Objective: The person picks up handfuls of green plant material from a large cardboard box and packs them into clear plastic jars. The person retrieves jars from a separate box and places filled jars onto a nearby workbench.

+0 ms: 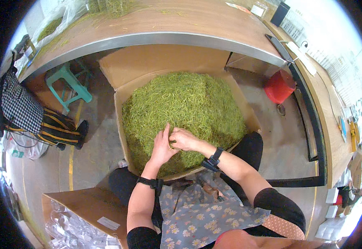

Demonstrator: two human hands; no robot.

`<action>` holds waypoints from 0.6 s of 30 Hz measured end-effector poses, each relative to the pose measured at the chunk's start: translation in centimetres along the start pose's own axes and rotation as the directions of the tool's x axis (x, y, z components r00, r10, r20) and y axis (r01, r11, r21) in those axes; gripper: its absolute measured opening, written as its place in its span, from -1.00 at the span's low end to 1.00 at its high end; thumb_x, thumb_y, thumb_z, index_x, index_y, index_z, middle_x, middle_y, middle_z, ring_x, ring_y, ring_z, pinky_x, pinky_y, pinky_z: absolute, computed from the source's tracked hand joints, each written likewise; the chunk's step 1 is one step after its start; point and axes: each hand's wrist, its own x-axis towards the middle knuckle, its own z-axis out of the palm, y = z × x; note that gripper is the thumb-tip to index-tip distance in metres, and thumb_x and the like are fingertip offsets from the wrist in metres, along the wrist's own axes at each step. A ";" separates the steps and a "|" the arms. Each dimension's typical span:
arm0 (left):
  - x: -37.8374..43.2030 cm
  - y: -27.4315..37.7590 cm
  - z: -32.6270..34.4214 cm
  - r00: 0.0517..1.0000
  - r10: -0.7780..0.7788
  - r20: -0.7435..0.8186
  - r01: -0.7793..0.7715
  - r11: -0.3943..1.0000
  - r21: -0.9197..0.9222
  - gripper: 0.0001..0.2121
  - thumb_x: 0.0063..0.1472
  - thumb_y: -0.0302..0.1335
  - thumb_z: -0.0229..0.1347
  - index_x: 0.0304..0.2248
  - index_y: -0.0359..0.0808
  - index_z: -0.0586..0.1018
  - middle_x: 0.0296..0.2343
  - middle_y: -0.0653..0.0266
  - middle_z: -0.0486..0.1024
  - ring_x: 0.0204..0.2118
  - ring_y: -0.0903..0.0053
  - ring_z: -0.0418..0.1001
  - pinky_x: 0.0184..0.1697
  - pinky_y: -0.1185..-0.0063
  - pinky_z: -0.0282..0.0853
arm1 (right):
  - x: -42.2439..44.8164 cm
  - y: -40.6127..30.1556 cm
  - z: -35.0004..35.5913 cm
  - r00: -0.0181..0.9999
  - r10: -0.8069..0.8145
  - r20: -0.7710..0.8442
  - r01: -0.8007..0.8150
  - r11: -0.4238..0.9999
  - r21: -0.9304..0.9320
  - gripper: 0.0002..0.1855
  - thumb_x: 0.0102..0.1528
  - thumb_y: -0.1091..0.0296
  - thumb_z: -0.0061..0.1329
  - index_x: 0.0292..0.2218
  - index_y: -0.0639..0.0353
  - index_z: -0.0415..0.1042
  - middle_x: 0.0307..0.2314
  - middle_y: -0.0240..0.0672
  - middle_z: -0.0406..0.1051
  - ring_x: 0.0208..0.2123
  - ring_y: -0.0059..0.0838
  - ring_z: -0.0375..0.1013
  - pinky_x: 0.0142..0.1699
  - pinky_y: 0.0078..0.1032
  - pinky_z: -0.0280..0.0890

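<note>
A large cardboard box [168, 60] stands open before me, heaped with yellow-green dried grass [181, 96] that looks like hay. Over the near side of the heap, my left hand [162, 146] and my right hand [184, 139] meet. A small tuft of hay strands [172, 143] shows between them. My left index finger points up and away, while the left thumb lies under the tuft. The fingers of my right hand are curled in against it. The fingers partly hide the tuft.
A wooden table [168, 23] with a metal edge overhangs the box's far side. At lower left, another box [84, 199] holds clear plastic containers [75, 230]. A green stool [68, 84], a red bucket [279, 87] and a person in striped trousers [59, 127] are nearby.
</note>
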 end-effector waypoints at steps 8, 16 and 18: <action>-0.2 0.3 -0.4 1.000 -0.022 0.002 0.022 0.997 -0.073 0.03 -0.23 -0.35 0.38 0.18 -0.38 0.00 -0.09 -0.11 0.28 -0.01 0.05 0.27 0.08 0.29 0.20 | 1.0 -1.9 -1.0 0.989 0.019 0.145 0.002 0.990 -0.141 -0.85 -0.17 0.37 0.02 -0.47 0.17 0.51 -0.55 -0.07 0.45 -0.43 -0.04 0.45 -0.29 -0.20 0.36; 1.3 -1.3 -1.9 0.966 -0.253 0.050 0.246 0.844 -0.477 0.07 -0.21 -0.27 0.39 0.21 -0.32 -0.05 0.15 -0.03 0.10 0.19 0.24 0.10 0.21 0.42 0.07 | -0.7 0.4 -6.4 0.991 0.123 0.058 -0.134 0.955 0.265 -0.42 -0.05 0.12 0.11 0.00 0.07 0.36 0.05 -0.07 0.21 0.12 -0.08 0.16 0.19 -0.32 0.10; 0.9 -0.9 -1.8 0.973 -0.229 0.032 0.217 0.859 -0.464 0.07 -0.21 -0.27 0.39 0.21 -0.31 -0.06 0.14 -0.04 0.11 0.19 0.23 0.11 0.21 0.41 0.06 | -0.4 0.2 -5.8 0.988 0.144 0.059 -0.153 0.971 0.184 -0.45 -0.06 0.16 0.11 -0.02 0.09 0.38 -0.01 -0.08 0.25 0.08 -0.09 0.20 0.17 -0.33 0.13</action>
